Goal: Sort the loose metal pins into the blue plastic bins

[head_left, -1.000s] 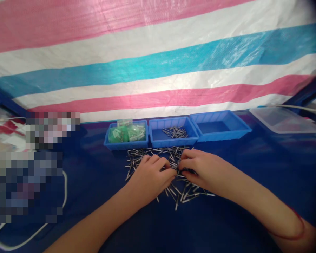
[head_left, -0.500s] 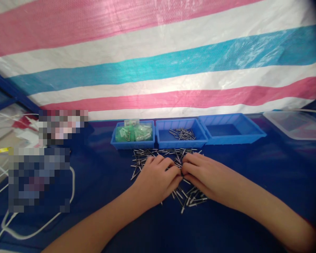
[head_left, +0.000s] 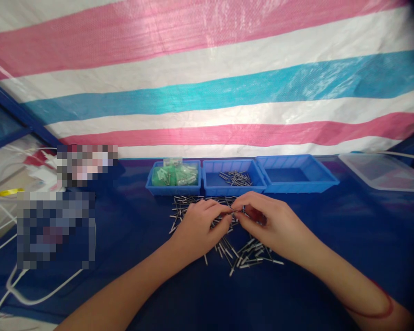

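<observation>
Head: rivets (head_left: 225,243) under left hand (head_left: 198,225) and right hand (head_left: 276,218), 1 perhaps pinched.

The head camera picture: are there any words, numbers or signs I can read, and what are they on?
None can be read.
Striped sheet: just stripes, no letters visible.
Blue bins: no label shows.
Packets in the left bin: too small and blurred to tell.
Metal pins: too small to tell.
Pixelated patches: hidden.
</observation>
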### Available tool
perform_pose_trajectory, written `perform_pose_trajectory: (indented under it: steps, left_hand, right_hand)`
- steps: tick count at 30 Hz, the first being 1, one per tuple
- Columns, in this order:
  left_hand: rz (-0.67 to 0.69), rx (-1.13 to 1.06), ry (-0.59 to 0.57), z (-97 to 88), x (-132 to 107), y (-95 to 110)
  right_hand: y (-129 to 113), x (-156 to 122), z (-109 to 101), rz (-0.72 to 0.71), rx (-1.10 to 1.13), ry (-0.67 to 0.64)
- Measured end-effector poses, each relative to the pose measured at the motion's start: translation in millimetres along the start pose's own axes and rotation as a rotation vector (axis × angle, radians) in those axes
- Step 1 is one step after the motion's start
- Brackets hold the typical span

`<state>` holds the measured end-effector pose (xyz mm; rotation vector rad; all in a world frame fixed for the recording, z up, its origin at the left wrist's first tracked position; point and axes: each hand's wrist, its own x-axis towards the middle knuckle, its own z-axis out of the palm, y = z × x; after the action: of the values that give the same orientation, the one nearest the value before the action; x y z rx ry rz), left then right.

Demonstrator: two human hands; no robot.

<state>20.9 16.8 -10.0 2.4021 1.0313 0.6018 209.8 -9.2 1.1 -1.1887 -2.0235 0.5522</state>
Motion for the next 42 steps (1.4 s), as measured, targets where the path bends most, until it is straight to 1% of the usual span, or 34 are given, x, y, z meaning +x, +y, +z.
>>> perform_pose_trajectory:
  steps: [3, 6, 9, 11, 13, 15, 22, 25, 28, 31, 33, 36, 38, 40, 42]
  left_hand:
    - [0.014, -0.109, -0.001, 2.2, 0.9, -3.1]
    - [0.03, -0.191, 0.031, 1.8, 0.8, -2.5]
    - [0.031, -0.215, 0.094, -0.8, -0.1, 0.9]
    - [0.028, -0.21, 0.126, -2.3, -0.6, 2.7]
    - [0.031, -0.197, 0.132, -2.8, -0.7, 3.2]
    - [0.046, -0.182, 0.123, -1.8, -0.5, 2.9]
    - [0.067, -0.131, 0.128, 7.3, 2.6, 1.4]
    - [0.061, -0.122, 0.158, 9.1, 4.2, 1.7]
    - [0.038, -0.105, 0.185, 7.0, 4.7, 2.7]
    - [0.028, -0.089, 0.193, 2.1, 3.7, 2.8]
    - [0.029, -0.073, 0.198, -1.5, 2.8, 2.0]
    - [0.031, -0.045, 0.202, -5.9, 1.9, 0.4]
    - [0.011, -0.037, 0.21, -7.6, 2.2, -0.6]
    - [-0.033, -0.047, 0.221, -8.3, 2.7, -1.8]
    - [-0.077, -0.046, 0.206, -8.2, 2.8, -3.6]
  right_hand:
    - [-2.2, -2.3, 3.3, 0.038, 0.061, 0.026]
    - [-3.2, -4.5, 8.7, 0.109, 0.118, 0.087]
    - [-3.4, -5.0, 13.7, 0.184, 0.156, 0.158]
    - [-3.8, -4.6, 15.7, 0.222, 0.184, 0.181]
    - [-4.5, -4.5, 16.5, 0.238, 0.207, 0.189]
    - [-5.1, -5.0, 16.7, 0.22, 0.211, 0.184]
    - [-7.2, -7.7, 14.4, 0.055, 0.139, 0.167]
    - [-8.5, -7.1, 11.9, -0.018, 0.088, 0.184]
    - [-8.6, -5.4, 7.8, -0.072, 0.035, 0.204]
    - [-6.2, -4.2, 3.3, -0.096, -0.028, 0.212]
    - [-3.4, -4.1, 1.5, -0.102, -0.057, 0.188]
    - [1.0, -3.4, 2.7, -0.122, -0.072, 0.116]
    - [3.3, -0.3, 5.6, -0.127, -0.07, 0.106]
    - [5.3, 5.8, 8.6, -0.107, -0.096, 0.166]
    - [7.6, 13.4, 9.9, -0.055, -0.198, 0.269]
